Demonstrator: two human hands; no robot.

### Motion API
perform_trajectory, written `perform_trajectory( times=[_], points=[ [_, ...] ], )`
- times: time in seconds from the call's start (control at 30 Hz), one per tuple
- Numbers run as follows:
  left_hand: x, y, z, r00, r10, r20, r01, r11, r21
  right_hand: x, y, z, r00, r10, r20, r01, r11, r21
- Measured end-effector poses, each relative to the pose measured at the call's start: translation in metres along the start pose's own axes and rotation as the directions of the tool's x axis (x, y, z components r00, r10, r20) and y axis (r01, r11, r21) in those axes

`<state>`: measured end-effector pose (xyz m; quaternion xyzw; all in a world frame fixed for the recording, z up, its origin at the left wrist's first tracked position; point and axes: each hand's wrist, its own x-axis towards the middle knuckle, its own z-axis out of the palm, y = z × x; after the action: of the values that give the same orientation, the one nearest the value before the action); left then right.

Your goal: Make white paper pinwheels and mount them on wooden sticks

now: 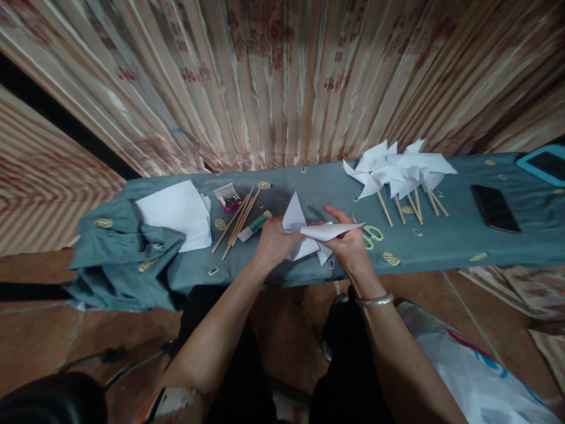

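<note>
A white paper pinwheel [324,231] with curled blades is between my hands, over the front middle of the cloth-covered table. My left hand [276,241] is closed on its left side, with one pointed blade standing up beside the fingers. My right hand [348,238] grips the right side, its index finger stretched out behind the paper. The paper hides most of the fingertips and the pinwheel's centre. Just left of my left hand lies a green and white glue stick [255,227]. Scissors with light green handles [373,237] rest right of my right hand.
Several wooden sticks [238,224] lie near an open small box [227,197] of metal pins. White paper sheets [176,212] are stacked at left. Several finished pinwheels [399,171] lie at back right, before a dark phone [495,208] and a blue-framed device [545,164]. A curtain [273,88] hangs behind.
</note>
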<state>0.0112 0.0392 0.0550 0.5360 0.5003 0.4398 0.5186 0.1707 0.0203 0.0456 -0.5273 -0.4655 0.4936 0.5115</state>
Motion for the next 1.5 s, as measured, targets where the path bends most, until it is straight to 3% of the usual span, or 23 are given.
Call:
perform_trajectory(
  times=[0.5,0.83,1.17,1.5],
  points=[
    [-0.001,-0.001,0.000,1.000,0.026,0.004,-0.026,0.998,0.059,-0.001,0.001,0.003,0.999,-0.002,-0.045,0.002,1.000,0.004],
    [0.002,-0.007,0.000,0.999,0.050,0.021,-0.050,0.999,0.002,0.002,0.007,0.005,0.997,-0.031,-0.077,0.033,0.999,0.017],
    [0.002,-0.009,0.003,1.000,-0.004,0.007,0.004,0.997,-0.072,0.002,0.004,0.006,0.995,0.000,-0.096,0.005,0.999,0.052],
    [0.002,-0.007,0.002,0.999,-0.016,0.038,0.019,0.997,-0.075,0.001,0.001,0.002,0.999,0.012,-0.042,-0.012,1.000,0.023]
  ],
)
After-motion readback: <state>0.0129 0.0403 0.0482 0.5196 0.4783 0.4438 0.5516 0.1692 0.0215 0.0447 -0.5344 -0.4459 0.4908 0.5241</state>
